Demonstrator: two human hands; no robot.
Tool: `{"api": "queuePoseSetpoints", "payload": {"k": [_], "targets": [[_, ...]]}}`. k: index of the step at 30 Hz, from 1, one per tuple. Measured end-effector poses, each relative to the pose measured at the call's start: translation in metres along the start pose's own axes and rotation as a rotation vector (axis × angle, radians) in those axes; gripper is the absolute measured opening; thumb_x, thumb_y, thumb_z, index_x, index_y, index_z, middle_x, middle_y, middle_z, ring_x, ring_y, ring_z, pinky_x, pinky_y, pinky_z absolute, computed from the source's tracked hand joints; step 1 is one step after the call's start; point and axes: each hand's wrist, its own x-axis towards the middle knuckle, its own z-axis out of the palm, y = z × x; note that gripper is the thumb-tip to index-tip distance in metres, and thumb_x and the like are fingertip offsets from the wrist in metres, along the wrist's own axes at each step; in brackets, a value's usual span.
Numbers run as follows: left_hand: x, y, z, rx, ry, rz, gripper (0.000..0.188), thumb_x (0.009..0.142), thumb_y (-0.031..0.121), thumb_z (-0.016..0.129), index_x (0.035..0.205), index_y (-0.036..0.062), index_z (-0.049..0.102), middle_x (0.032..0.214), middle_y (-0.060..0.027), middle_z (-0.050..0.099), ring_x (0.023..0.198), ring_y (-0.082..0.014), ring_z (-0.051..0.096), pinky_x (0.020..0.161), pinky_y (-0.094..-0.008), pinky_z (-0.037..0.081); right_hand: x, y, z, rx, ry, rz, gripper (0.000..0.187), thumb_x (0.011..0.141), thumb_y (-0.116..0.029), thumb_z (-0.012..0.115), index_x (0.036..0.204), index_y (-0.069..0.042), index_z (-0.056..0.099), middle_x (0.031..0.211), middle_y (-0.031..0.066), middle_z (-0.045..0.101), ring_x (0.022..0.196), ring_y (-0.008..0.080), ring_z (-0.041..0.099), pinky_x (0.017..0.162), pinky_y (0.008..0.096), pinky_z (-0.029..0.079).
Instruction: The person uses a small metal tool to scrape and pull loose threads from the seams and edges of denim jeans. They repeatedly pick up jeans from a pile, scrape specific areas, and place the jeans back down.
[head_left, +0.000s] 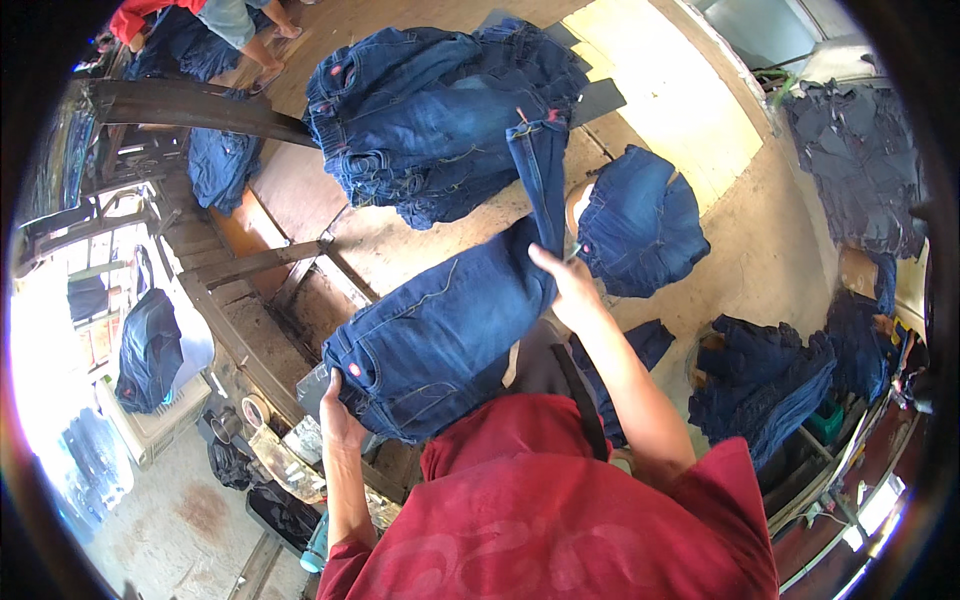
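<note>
Holding a pair of blue jeans (440,318) out in front, a person in a dark red shirt (560,500) is using both hands. The jeans are stretching between the two hands, just past the front of the shirt. The left hand (341,418) is pinching the waist end, close to a little round red tag (354,369). The right hand (574,292) is squeezing the other end, with the thumb lying on top of the cloth. From there, one thin folded leg (540,175) is poking up and away, and its tip is reaching over the edge of a big heap of jeans (420,115). Some bunched-up jeans (645,225) are sitting just past the right hand. More dark blue cloth (765,385) is lying in a messy pile over on the right, and a dark grey pile (855,165) is resting higher up on that side. A roll of tape (256,411) is sitting off to the left. Far off at the top left, a co-worker in red (228,20) is standing near more dark blue clothes (180,45).
</note>
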Motion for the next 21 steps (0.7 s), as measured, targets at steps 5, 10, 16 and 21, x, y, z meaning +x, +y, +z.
{"api": "queuePoseSetpoints", "payload": {"k": [5, 10, 16, 21], "targets": [[0.012, 0.033, -0.048, 0.026, -0.013, 0.215, 0.048, 0.116, 0.038, 0.051, 0.149, 0.0058, 0.063, 0.148, -0.013, 0.07, 0.134, -0.0342, 0.068, 0.119, -0.0579, 0.049, 0.027, 0.012, -0.001, 0.567, 0.305, 0.339, 0.047, 0.098, -0.027, 0.08, 0.129, 0.005, 0.064, 0.129, 0.023, 0.072, 0.113, 0.0358, 0.074, 0.103, 0.0514, 0.06], [0.015, 0.064, -0.077, 0.511, 0.45, 0.107, 0.056, 0.108, 0.045, 0.068, 0.146, 0.0041, 0.064, 0.124, -0.0159, 0.078, 0.115, -0.0338, 0.075, 0.107, -0.0552, 0.056, 0.044, 0.035, -0.012, 0.306, 0.39, 0.304, 0.043, 0.095, -0.019, 0.084, 0.129, -0.001, 0.066, 0.126, 0.0193, 0.073, 0.114, 0.0348, 0.074, 0.099, 0.0525, 0.063], [-0.014, -0.04, 0.082, 1.259, 0.348, 1.395, 0.053, 0.087, 0.015, 0.088, 0.133, 0.0003, 0.064, 0.141, -0.0237, 0.061, 0.133, -0.042, 0.057, 0.12, -0.0517, 0.04, 0.054, -0.024, -0.04, 0.345, 0.538, -0.298, 0.035, 0.094, -0.002, 0.08, 0.127, 0.0, 0.069, 0.124, 0.0163, 0.074, 0.11, 0.0333, 0.075, 0.099, 0.0543, 0.064], [0.008, -0.142, 0.192, 1.939, -0.564, 1.1, 0.093, 0.086, 0.049, 0.084, 0.164, 0.0133, 0.048, 0.176, -0.0116, 0.036, 0.166, -0.0342, 0.025, 0.134, -0.0643, 0.016, -0.01, -0.091, -0.033, 0.112, 0.634, -0.733, 0.019, 0.093, -0.013, 0.09, 0.097, -0.007, 0.073, 0.104, 0.0036, 0.075, 0.095, 0.0165, 0.065, 0.092, 0.0352, 0.05]]}}
